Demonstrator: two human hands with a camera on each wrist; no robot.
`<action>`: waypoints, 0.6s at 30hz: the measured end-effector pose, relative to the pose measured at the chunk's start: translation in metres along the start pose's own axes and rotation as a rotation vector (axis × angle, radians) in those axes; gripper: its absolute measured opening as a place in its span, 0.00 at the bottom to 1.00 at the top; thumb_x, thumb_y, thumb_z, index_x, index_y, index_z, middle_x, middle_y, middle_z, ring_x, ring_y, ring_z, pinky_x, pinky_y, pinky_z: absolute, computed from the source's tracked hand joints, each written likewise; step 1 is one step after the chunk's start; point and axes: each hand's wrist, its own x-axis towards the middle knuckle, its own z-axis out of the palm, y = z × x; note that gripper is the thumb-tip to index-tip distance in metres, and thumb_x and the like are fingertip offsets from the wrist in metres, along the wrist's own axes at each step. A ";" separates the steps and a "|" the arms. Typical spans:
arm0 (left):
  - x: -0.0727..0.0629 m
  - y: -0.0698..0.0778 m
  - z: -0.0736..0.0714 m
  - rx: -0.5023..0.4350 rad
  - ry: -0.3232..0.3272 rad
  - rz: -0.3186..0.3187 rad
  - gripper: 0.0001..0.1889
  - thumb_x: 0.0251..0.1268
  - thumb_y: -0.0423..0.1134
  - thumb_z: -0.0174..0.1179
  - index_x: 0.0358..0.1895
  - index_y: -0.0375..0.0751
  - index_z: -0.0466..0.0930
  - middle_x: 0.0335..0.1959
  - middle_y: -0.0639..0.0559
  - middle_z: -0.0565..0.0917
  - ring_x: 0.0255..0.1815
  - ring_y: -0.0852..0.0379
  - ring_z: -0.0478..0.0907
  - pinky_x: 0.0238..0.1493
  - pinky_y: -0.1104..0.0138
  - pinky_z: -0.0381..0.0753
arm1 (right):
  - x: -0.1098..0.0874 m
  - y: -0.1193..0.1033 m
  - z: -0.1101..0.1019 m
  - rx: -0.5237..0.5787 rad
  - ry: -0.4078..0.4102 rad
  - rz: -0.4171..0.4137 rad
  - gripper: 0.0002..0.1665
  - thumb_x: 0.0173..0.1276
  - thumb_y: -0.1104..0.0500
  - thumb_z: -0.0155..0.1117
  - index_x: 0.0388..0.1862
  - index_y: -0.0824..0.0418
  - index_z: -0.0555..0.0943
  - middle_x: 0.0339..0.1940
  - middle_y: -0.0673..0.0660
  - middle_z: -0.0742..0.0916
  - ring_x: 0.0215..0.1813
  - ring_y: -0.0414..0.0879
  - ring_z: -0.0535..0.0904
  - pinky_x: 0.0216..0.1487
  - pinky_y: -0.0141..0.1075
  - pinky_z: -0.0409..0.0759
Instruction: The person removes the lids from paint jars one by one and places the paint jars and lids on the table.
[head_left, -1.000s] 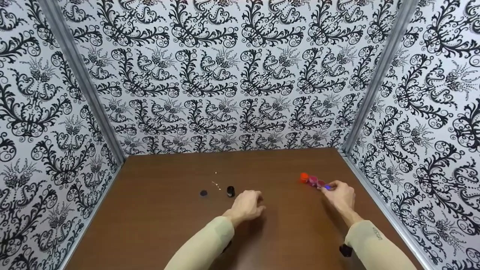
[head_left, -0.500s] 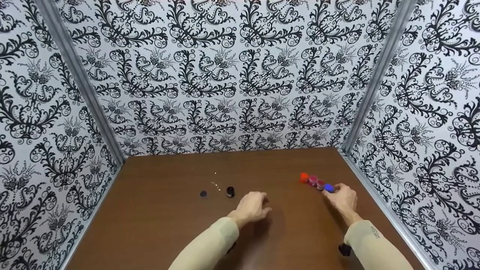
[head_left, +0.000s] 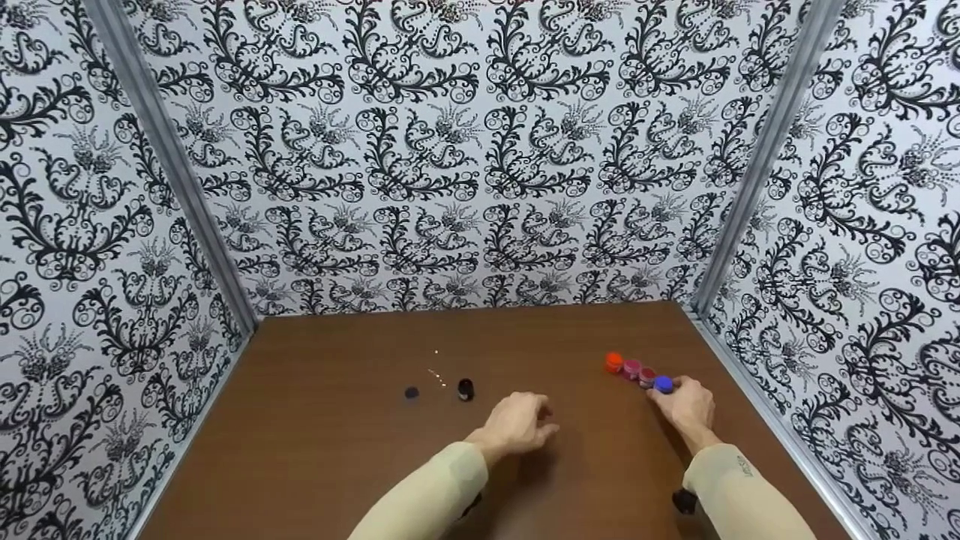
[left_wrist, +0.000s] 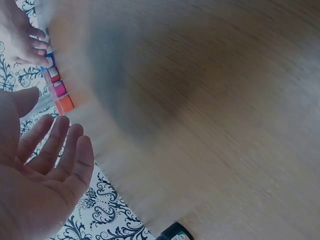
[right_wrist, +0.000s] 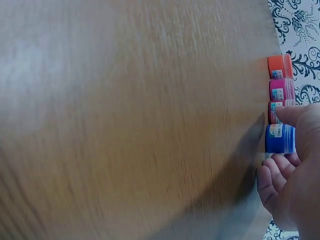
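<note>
Four-colour row of small paint jars stands toward the right of the brown table: an orange jar (head_left: 613, 362), a pink jar (head_left: 632, 368), a dark red jar (head_left: 647, 376) and a blue jar (head_left: 663, 384) at the near end. My right hand (head_left: 688, 409) holds the blue jar, thumb on one side and curled fingers on the other; in the right wrist view the thumb overlaps the red jar (right_wrist: 273, 112). Over the middle of the table my left hand (head_left: 516, 424) hovers with nothing in it, its fingers (left_wrist: 55, 140) loosely spread and slightly bent.
Left of my left hand, a black jar (head_left: 466, 390) stands on the table (head_left: 322, 450), with a dark round disc (head_left: 411, 392) beside it. Small pale flecks (head_left: 440, 380) lie between and behind them. Patterned walls (head_left: 465, 187) enclose the back and both sides.
My right fingers have shifted back from over the blue jar, so more of it shows; they stay around it. My left hand has drifted right, away from the black jar.
</note>
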 end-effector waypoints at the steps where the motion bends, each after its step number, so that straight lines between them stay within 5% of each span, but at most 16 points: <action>1: 0.000 0.001 0.000 0.000 0.001 0.008 0.13 0.78 0.49 0.72 0.54 0.46 0.92 0.47 0.53 0.94 0.46 0.56 0.91 0.50 0.62 0.91 | 0.001 0.000 0.001 0.001 -0.001 0.001 0.39 0.68 0.44 0.80 0.63 0.74 0.85 0.63 0.79 0.89 0.66 0.81 0.83 0.69 0.68 0.80; 18: 0.002 0.010 0.003 -0.001 -0.022 0.070 0.12 0.78 0.49 0.72 0.53 0.47 0.91 0.48 0.53 0.95 0.47 0.59 0.91 0.50 0.65 0.91 | 0.005 0.005 0.007 -0.033 -0.041 0.041 0.36 0.75 0.45 0.74 0.67 0.71 0.83 0.66 0.78 0.88 0.64 0.78 0.85 0.64 0.68 0.83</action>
